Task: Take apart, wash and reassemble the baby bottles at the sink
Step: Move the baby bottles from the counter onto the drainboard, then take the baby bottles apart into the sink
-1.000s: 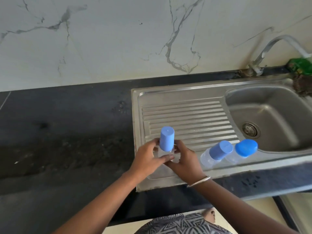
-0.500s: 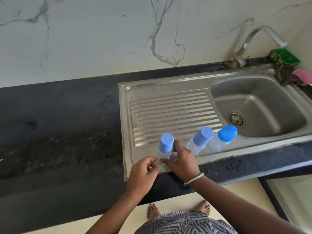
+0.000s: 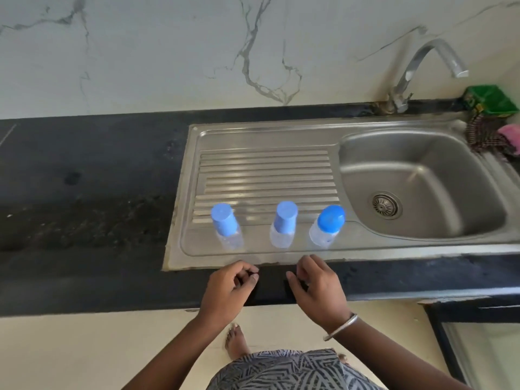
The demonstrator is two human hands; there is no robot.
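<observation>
Now both hands are hanging free: the left hand (image 3: 229, 288) and right hand (image 3: 318, 282), loosely curled and empty, having released the left bottle (image 3: 226, 227) onto the drainboard (image 3: 264, 175), lower centre; all three bottles are standing capped, reassembly apparently complete.

A steel sink drainboard (image 3: 253, 142) sat in my black counter (image 3: 84, 170); three capped baby bottles (image 3: 282, 225) stood upright along its front edge.
</observation>
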